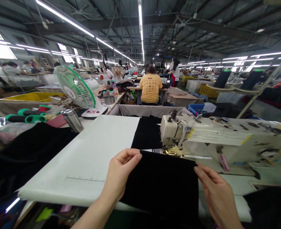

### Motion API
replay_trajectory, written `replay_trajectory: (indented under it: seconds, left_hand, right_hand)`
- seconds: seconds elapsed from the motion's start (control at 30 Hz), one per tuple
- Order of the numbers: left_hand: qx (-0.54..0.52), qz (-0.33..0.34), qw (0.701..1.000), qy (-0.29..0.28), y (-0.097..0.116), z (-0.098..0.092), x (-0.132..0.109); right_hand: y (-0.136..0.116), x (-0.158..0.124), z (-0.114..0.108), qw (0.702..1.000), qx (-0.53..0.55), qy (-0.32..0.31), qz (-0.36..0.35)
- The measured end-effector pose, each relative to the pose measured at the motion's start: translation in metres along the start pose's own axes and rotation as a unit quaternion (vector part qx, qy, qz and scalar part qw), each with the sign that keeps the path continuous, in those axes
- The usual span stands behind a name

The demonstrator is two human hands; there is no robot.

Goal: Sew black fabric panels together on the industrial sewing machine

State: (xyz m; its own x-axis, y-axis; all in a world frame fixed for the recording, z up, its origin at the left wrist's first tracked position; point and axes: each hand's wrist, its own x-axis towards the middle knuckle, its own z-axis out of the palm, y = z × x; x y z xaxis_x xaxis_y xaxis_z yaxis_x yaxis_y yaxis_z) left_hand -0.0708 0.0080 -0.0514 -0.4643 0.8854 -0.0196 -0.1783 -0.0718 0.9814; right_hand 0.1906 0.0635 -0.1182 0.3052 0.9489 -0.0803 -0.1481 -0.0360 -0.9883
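Observation:
A piece of black fabric (164,184) hangs stretched between my two hands, in front of the sewing machine (175,133). My left hand (123,168) pinches its upper left corner between thumb and fingers. At the upper right corner, my right hand (214,187) has the edge pinched the same way. The cloth's top edge runs nearly straight, just nearer to me than the needle area, and its lower part drops over the table's front edge. Behind it, another black cloth piece (146,132) lies on the white table (97,143), left of the machine head.
Pink-handled snippers (222,160) rest against the machine body. A green-rimmed fan (75,87) and a steel flask (73,120) stand at the left, near thread spools (27,118) and dark cloth (32,152). Thread cones (222,79) stand at the right. A person in yellow (151,87) sits ahead.

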Motion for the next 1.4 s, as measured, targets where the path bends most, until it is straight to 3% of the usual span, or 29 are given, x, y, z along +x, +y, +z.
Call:
replay_trajectory:
  seconds: [0.2, 0.47, 0.7, 0.83, 1.03, 1.4]
  left_hand:
    - [-0.001, 0.05, 0.999, 0.018, -0.005, 0.003, 0.003]
    - [0.018, 0.079, 0.996, 0.033, -0.005, 0.002, 0.004]
    - [0.008, 0.072, 0.996, 0.043, -0.006, -0.001, 0.011]
    - [0.012, 0.056, 0.996, 0.071, -0.009, -0.004, 0.015]
    - [0.053, -0.053, 0.989, 0.124, -0.007, -0.005, 0.018]
    - [0.015, -0.093, 0.992, 0.089, -0.002, -0.008, 0.018]
  right_hand:
    - [-0.003, -0.001, 0.001, 0.999, 0.032, 0.005, 0.024]
    - [0.008, 0.0, -0.005, 1.0, 0.006, -0.018, 0.004]
    - [-0.001, -0.005, -0.001, 0.997, -0.033, -0.033, -0.063]
    - [-0.013, -0.012, 0.006, 0.994, 0.0, -0.07, -0.089]
    - [-0.019, -0.013, 0.014, 0.993, 0.086, -0.079, -0.032]
    - [-0.015, -0.004, 0.016, 0.994, 0.057, -0.087, -0.044]
